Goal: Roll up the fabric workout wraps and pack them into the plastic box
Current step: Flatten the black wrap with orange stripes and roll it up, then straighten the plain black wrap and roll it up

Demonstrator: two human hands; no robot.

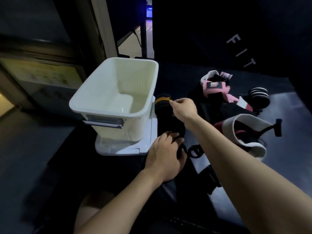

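Two hands pinching one black wrap [163,105] beside white box [116,92]; "FIT" lettering [239,49] behind.

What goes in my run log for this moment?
left hand grips black wrap | right hand pinches its end | plastic box empty

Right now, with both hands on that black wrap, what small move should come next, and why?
Probably start rolling from the near end: the left hand holds the black wrap there, the right hand pinches its yellow-striped far end, so it lies stretched out, and the white plastic box is empty.
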